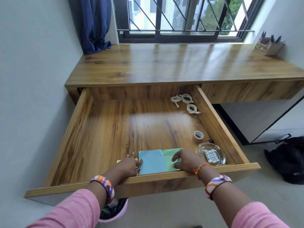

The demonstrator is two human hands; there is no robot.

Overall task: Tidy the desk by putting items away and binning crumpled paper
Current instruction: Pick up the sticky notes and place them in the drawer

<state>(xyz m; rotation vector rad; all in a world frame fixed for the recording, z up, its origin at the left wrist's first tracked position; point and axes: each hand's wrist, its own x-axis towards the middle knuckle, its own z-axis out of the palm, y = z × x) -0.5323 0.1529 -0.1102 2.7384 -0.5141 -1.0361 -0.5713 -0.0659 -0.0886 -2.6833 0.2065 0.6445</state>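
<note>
The desk's wide drawer is pulled out, and both my hands reach over its front edge. A blue note pad lies flat at the front, with a green note pad beside it on the right and a yellow one mostly hidden on the left. My left hand rests with straight fingers on the yellow pad, its thumb touching the blue pad's edge. My right hand has bent fingers on the green pad and pinches it against the thumb at its near edge.
In the drawer's right side lie coiled white cables, a tape roll and a glass dish holding batteries. A pen holder stands on the desk top. A pink bin sits under the drawer, a black bag on the floor.
</note>
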